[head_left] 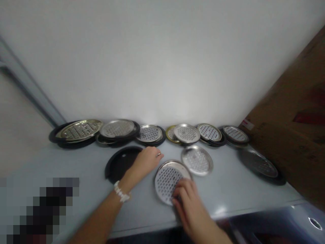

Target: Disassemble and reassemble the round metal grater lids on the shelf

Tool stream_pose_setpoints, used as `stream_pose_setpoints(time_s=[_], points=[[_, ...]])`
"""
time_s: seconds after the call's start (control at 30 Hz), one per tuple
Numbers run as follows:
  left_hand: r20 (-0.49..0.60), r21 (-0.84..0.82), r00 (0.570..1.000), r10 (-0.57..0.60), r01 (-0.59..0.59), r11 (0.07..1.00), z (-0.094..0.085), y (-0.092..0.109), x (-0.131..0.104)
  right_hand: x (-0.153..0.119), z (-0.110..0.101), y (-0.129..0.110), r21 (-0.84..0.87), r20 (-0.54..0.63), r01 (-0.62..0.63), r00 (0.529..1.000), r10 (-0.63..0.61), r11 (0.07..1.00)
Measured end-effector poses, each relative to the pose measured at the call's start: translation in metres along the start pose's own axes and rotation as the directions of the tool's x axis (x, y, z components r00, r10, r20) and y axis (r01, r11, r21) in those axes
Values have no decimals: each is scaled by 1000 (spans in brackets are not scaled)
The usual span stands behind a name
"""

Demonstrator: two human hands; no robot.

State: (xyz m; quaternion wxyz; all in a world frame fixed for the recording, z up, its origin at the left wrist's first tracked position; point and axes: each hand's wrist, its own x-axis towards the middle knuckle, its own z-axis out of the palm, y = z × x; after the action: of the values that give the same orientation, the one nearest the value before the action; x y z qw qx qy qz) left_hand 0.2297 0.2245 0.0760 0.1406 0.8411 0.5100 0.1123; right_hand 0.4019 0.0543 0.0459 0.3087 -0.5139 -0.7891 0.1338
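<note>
My left hand, with a white bracelet on its wrist, is closed above the right side of a round black tray. A tiny shiny spot shows at its fingertips; what it is I cannot make out. Fingers curled, my right hand grips the lower right edge of a round metal grater plate with rows of holes. Behind that plate another round metal disc partly shows. A separate silver disc lies flat just beyond them.
Along the wall, several round grater plates sit with black trays, such as the pile at far left and the pair in the middle. At right a dark-rimmed disc lies near a cardboard box. Glossy blue plastic shows at the table's front edge.
</note>
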Motion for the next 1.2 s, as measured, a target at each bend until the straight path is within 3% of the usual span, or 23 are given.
stream_pose_setpoints(time_s=[0.27, 0.5, 0.67, 0.87, 1.03, 1.2], points=[[39, -34, 999, 12, -11, 999, 9, 9, -6, 1, 9, 22, -8, 61, -61, 996, 61, 998], [55, -48, 997, 53, -51, 998, 9, 12, -6, 4, 1, 19, -65, 68, -111, 991, 115, 992], [54, -53, 998, 44, -41, 998, 8, 13, -6, 6, -13, 19, -80, 31, -64, 997, 67, 995], [68, -37, 997, 43, -40, 998, 5, 15, -8, -11, -40, 68, -235, -234, -150, 968, 94, 960], [47, -10, 997, 55, -54, 998, 5, 15, -7, -26, -46, 108, -322, -230, -163, 969, 90, 932], [51, -14, 998, 46, -45, 999, 7, 14, -6, -28, -53, 121, -333, -223, -149, 972, 76, 931]])
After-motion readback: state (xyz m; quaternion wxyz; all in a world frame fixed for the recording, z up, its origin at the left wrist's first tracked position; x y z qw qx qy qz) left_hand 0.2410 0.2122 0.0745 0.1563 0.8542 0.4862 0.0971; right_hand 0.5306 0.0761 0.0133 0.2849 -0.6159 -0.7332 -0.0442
